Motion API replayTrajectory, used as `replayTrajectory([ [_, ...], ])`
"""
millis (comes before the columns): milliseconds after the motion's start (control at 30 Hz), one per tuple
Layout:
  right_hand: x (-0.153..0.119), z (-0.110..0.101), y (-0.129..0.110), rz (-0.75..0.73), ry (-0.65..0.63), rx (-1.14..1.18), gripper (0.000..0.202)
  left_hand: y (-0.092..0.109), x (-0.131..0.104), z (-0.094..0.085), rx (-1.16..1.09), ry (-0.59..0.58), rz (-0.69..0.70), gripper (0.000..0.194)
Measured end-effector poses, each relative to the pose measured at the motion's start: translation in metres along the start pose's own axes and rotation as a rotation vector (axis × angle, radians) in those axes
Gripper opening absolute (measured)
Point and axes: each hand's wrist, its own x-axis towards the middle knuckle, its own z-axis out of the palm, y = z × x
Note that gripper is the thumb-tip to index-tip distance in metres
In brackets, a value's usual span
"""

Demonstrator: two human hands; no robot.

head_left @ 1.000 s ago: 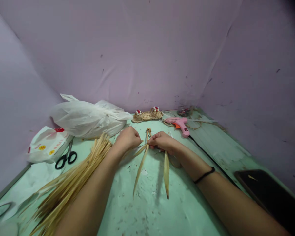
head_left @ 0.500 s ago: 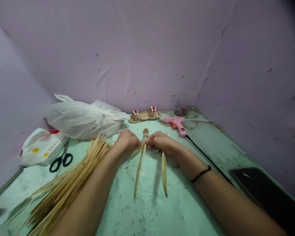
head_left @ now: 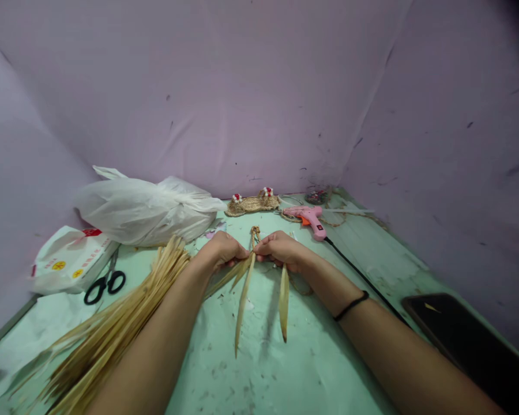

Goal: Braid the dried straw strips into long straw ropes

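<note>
The left hand (head_left: 225, 250) and the right hand (head_left: 283, 250) were side by side at the near end of a short straw braid (head_left: 253, 238) over the counter (head_left: 251, 374), the fingers of each pinched on its strips (head_left: 243, 305). A straw bundle (head_left: 125, 323) lay beside the left forearm (head_left: 160, 328), a pink glue gun (head_left: 315, 221) beyond the right hand.

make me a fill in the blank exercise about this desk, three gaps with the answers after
The left hand and right hand pinch pale strips; the ____ hand is nearer the pink glue gun.
Black-handled scissors lie on the person's ____ side.
The band on the right arm is coloured ____.
Missing words: right; left; black.
</note>
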Motion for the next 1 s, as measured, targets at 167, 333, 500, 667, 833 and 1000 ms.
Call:
replayTrajectory([
  [167, 0.001, 0.0, 0.001, -0.002, -0.01, 0.016, 0.005, -0.007, 0.007, -0.003, -0.003, -0.087, -0.018, 0.013],
  [333, 0.004, -0.001, 0.005, -0.022, -0.046, 0.03, 0.007, -0.015, 0.017, -0.006, -0.059, -0.176, -0.05, 0.021],
  [500, 0.003, -0.002, 0.005, -0.038, -0.056, 0.04, 0.011, -0.019, 0.022, -0.007, -0.132, -0.222, -0.048, 0.025],
  [667, 0.001, -0.001, 0.002, -0.016, -0.049, 0.057, 0.009, -0.015, 0.018, -0.004, -0.148, -0.204, -0.047, 0.019],
  [833, 0.001, 0.001, 0.001, -0.006, -0.022, 0.06, 0.007, -0.007, 0.007, -0.001, -0.1, -0.087, -0.039, 0.016],
  [1000, 0.001, 0.002, 0.001, -0.024, 0.001, 0.061, 0.007, -0.008, 0.006, -0.006, -0.058, -0.155, 0.0, 0.025],
])
